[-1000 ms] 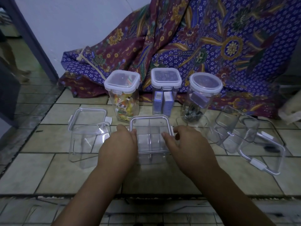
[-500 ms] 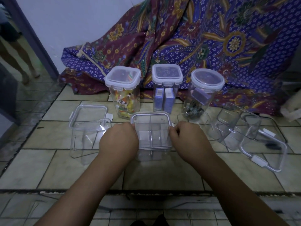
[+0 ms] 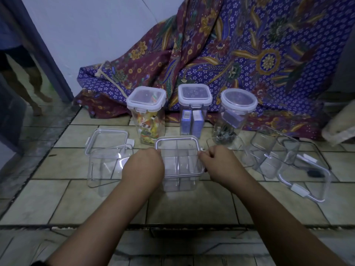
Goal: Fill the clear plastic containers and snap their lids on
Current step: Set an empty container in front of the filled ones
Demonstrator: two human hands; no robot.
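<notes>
No text, brand or number can be read. The wrappers inside the lidded container (image 3: 147,120) near the far edge of the tiled floor (image 3: 57,198) carry dark printed marks, too blurred to make out. The two blue-and-white boxes (image 3: 192,123) in the container beside it bear small label panels with print too small to read.

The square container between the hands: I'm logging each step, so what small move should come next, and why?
Probably press the side latches down. The lid already sits on the square container, and the left hand and right hand pinch its opposite edges, where a clip shows by the right fingers.
</notes>
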